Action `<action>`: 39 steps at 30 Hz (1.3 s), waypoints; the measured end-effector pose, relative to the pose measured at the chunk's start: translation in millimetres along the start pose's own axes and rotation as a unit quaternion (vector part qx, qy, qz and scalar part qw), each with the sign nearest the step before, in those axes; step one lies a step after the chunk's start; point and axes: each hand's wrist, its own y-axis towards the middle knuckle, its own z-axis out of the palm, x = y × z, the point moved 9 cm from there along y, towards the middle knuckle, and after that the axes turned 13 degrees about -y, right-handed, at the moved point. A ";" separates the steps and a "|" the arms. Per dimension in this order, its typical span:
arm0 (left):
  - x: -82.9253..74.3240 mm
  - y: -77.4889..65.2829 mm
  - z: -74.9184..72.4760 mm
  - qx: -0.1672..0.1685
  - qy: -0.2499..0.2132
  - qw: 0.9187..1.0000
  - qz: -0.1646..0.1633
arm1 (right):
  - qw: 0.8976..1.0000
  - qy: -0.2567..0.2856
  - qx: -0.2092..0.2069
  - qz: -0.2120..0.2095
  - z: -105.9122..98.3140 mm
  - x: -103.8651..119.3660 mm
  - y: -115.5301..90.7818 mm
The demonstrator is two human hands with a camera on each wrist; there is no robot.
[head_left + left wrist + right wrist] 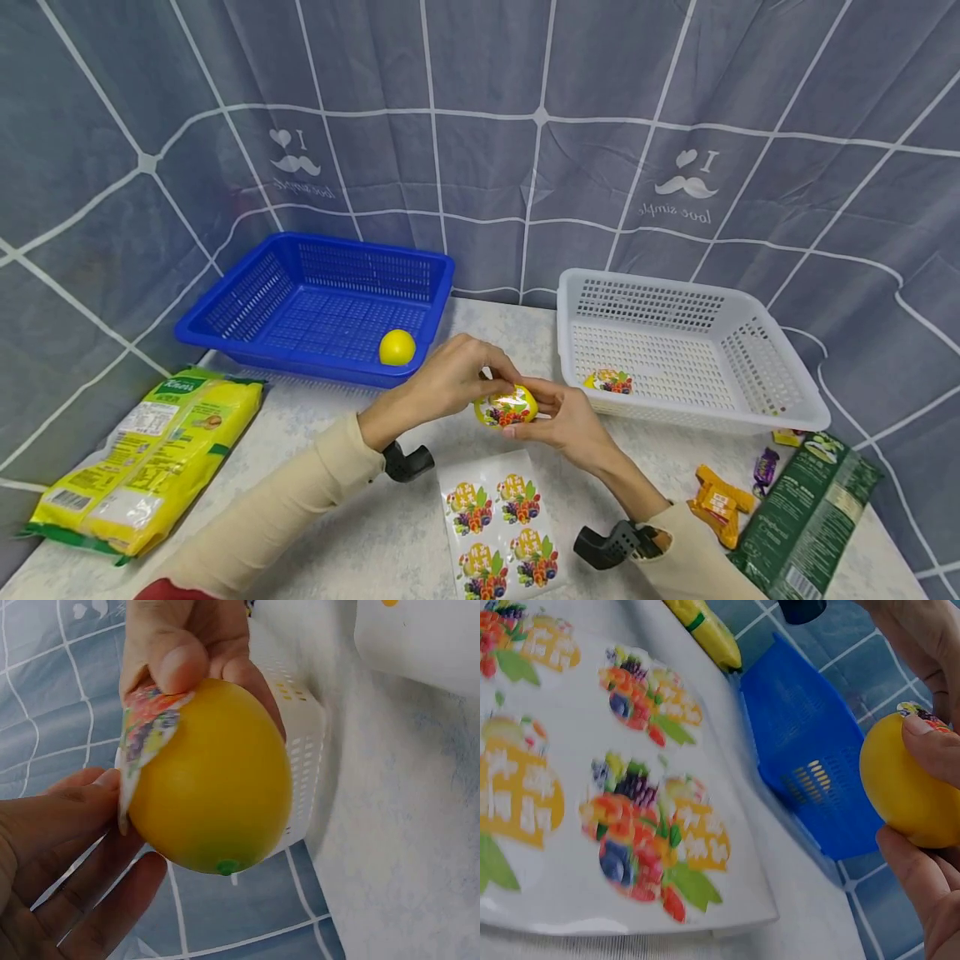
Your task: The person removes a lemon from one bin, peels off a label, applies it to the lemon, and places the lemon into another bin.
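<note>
My right hand (573, 427) grips a yellow toy lemon (221, 776) with a small green tip. A fruit-print sticker (154, 724) lies partly on the lemon, its near edge standing off the surface in the left wrist view. The right thumb presses on the sticker. At that raised edge my left hand (446, 385) pinches the sticker between thumb and finger, the other fingers spread in the left wrist view. Below both hands, a white sheet of stickers (498, 525) with several matching fruit prints lies on the table.
A blue basket (315, 362) at back left holds one plain yellow fruit (397, 347). The white basket (697, 408) at right holds a stickered one (609, 382). Yellow packet (150, 458) lies left; green packet (806, 517), orange snack (720, 504) and purple sweet (765, 471) lie right.
</note>
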 end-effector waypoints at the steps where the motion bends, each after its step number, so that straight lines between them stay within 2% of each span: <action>1: -1.6 -0.4 0.4 0.000 0.003 1.000 0.005 | 1.000 0.000 -0.001 0.000 -0.2 0.8 -0.4; 6: -7.9 -3.2 1.2 0.000 0.005 0.999 0.036 | 1.000 -0.002 -0.010 0.002 -1.2 2.6 -1.9; 12: -8.4 -9.4 -3.0 -0.018 0.018 0.998 0.056 | 1.000 -0.007 -0.027 -0.004 -1.4 6.8 -2.9; 17: -6.9 -10.9 -3.8 -0.010 0.005 0.998 0.058 | 0.999 -0.011 -0.033 -0.014 -4.7 11.5 -2.2; 24: -1.8 -10.5 1.8 0.016 -0.032 0.998 0.053 | 0.999 0.012 -0.042 -0.013 -12.4 13.3 -1.8; 29: -1.4 -11.2 3.2 0.020 -0.052 0.997 0.054 | 0.999 0.011 -0.037 -0.015 -14.5 18.0 -1.4; 39: -0.3 -11.6 4.3 0.023 -0.063 0.996 0.056 | 1.000 0.018 -0.020 -0.012 -17.0 24.5 -3.6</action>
